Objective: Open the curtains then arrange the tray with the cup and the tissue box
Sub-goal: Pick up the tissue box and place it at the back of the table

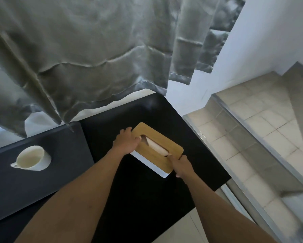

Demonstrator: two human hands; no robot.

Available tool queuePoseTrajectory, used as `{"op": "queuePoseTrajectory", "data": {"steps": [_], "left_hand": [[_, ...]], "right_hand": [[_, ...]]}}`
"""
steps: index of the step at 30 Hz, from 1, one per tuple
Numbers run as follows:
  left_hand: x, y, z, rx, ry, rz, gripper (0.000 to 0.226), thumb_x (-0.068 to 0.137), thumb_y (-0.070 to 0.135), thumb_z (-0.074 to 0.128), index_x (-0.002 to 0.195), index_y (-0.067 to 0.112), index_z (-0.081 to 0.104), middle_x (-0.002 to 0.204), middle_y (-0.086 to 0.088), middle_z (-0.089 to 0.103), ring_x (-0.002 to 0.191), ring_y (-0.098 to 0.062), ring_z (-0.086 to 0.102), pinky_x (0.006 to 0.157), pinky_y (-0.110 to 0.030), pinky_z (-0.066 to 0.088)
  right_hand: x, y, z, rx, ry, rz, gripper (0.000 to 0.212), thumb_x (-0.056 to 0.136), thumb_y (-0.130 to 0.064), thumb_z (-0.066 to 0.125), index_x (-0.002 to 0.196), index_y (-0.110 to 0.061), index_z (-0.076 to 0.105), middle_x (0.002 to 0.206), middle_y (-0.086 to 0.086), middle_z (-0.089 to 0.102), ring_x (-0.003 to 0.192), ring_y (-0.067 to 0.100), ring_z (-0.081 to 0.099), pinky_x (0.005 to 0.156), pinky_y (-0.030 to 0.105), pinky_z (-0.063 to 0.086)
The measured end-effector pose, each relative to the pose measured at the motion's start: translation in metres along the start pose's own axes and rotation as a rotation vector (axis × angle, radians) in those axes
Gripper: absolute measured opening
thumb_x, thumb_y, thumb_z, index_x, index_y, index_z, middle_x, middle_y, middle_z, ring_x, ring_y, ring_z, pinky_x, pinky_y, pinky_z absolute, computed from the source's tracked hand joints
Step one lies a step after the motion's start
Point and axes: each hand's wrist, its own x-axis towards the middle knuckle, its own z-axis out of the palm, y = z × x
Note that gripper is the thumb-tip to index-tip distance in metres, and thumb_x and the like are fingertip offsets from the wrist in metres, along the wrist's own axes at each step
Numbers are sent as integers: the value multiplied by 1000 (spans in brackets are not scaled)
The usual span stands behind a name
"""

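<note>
Black table (147,199): cup (32,158) on tray (33,186); both hands gripping tissue box (157,149).

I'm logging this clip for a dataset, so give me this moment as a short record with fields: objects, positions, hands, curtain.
tissue box: white box with bamboo lid, on the black tabletop, off the tray
tray: dark grey rectangular tray, left of the box
cup: white ceramic cup, upright on the tray
left hand: gripping the box's far-left end
right hand: gripping its near-right end
curtain: grey fabric curtain hanging over the table's far edge
</note>
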Motion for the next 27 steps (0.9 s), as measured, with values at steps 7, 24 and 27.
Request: {"op": "queuePoseTrajectory", "data": {"steps": [7, 24, 27], "left_hand": [[21, -4, 11, -44, -63, 9, 69, 91, 44, 55, 151, 22, 28, 141, -10, 49, 129, -31, 49, 105, -48, 41], [2, -34, -10, -108, 49, -74, 23, 88, 43, 54, 90, 21, 55, 89, 1, 59, 83, -16, 57, 75, -35, 44], [-6, -43, -22, -156, 102, -95, 27, 88, 44, 52, 95, 18, 58, 96, -3, 62, 86, -18, 59, 81, -38, 48]], "right_hand": [[5, -4, 4, 32, -28, 50, 72, 84, -50, 55, 140, -13, 28, 110, 6, 46, 91, 24, 54, 85, 43, 56], [-3, -45, 3, -123, -30, -174, 36, 90, -41, 56, 114, -17, 44, 106, 5, 49, 99, 23, 51, 92, 44, 53], [-7, -61, 10, -213, -25, -241, 56, 93, -42, 53, 137, -9, 42, 129, 12, 51, 108, 25, 52, 86, 33, 44]]}}
